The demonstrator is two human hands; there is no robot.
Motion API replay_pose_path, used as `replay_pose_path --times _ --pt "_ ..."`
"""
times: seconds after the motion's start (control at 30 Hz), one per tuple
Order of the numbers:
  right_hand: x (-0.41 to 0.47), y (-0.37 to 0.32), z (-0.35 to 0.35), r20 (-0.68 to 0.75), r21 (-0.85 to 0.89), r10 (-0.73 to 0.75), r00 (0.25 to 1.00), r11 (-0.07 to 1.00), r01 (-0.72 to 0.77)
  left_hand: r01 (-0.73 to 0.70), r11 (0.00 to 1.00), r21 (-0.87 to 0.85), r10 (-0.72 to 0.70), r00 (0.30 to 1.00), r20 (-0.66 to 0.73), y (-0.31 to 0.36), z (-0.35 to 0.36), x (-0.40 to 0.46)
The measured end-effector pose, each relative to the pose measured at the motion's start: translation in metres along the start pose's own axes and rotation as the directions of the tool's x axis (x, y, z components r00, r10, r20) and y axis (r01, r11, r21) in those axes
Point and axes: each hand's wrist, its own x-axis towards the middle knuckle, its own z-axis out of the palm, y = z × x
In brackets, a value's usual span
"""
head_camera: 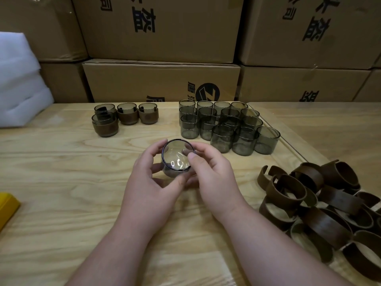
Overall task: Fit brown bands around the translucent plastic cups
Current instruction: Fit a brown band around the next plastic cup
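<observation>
A bare translucent grey cup (pixel 177 156) is held over the middle of the wooden table, its mouth tilted toward me. My left hand (pixel 150 182) curls round its left side and my right hand (pixel 210 176) grips its right side, thumb on the rim. Several bare cups (pixel 224 126) stand grouped behind it to the right. Several cups with brown bands fitted (pixel 123 116) stand at the back left, one pair stacked. A pile of loose brown bands (pixel 321 205) lies at the right.
Stacked cardboard boxes (pixel 160 79) wall off the far edge of the table (pixel 61 182). White foam sheets (pixel 18 79) sit at the back left. A yellow object (pixel 7 207) pokes in at the left edge.
</observation>
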Motion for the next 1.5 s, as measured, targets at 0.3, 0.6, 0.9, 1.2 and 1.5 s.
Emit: replay_pose_path --times 0.3,0.6,0.9,1.2,1.5 --pt "0.002 -0.001 -0.002 0.086 0.015 0.012 0.996 1.0 -0.014 -0.032 0.999 0.022 0.032 0.999 0.007 -0.001 0.0 0.0" --pt "0.004 -0.001 -0.002 0.074 -0.016 0.055 0.996 0.998 -0.054 -0.012 0.999 0.038 0.011 0.999 0.033 0.002 0.002 0.0" --pt "0.002 0.001 -0.002 0.134 0.005 0.009 0.991 1.0 -0.009 -0.068 0.998 0.013 0.068 0.997 0.035 0.009 0.002 -0.003" --pt "0.002 0.003 -0.003 0.147 -0.039 0.021 0.989 0.999 -0.015 -0.044 0.999 0.004 0.044 0.999 0.011 0.003 0.001 -0.002" --pt "0.004 0.001 -0.001 -0.009 0.051 0.047 0.999 0.998 -0.046 -0.015 1.0 0.022 0.014 0.999 0.045 0.0 0.002 -0.002"
